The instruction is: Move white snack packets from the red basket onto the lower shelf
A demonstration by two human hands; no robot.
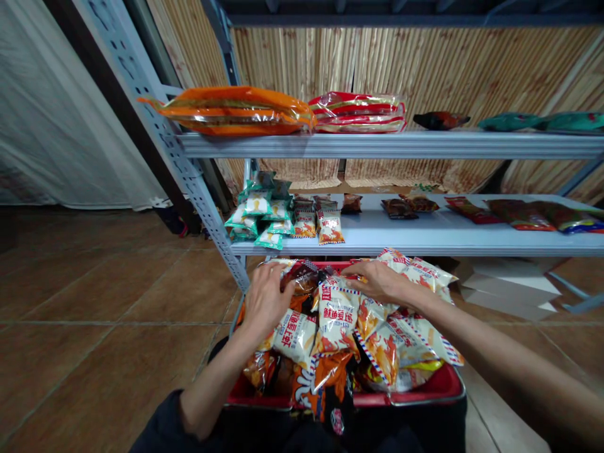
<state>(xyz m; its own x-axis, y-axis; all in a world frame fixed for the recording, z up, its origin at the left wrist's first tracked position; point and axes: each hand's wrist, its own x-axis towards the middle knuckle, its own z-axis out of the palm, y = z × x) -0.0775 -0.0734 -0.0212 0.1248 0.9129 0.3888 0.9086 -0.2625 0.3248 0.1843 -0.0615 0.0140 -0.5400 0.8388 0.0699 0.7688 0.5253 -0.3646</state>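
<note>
A red basket (pixel 415 395) in front of me is heaped with snack bags. At its left side my left hand (pixel 268 301) rests on the bags, thumb apart from its curved fingers, beside a dark brown packet (pixel 303 277). My right hand (pixel 377 280) reaches over the right part of the heap, fingers stretched and touching the white-and-orange bags. Between the hands lies a white-and-orange snack bag (pixel 336 318) with red lettering. An orange-and-black bag (pixel 330 384) hangs over the basket's front rim. Some fingertips are hidden among the packets.
A metal shelf rack (pixel 377 146) stands ahead. Its lower shelf (pixel 377 236) holds green-and-white packets (pixel 257 211), white-and-orange bags (pixel 330 225) and dark packets. Large orange bags (pixel 236 113) and red bags (pixel 358 113) lie above. White boxes (pixel 509 286) sit under the rack.
</note>
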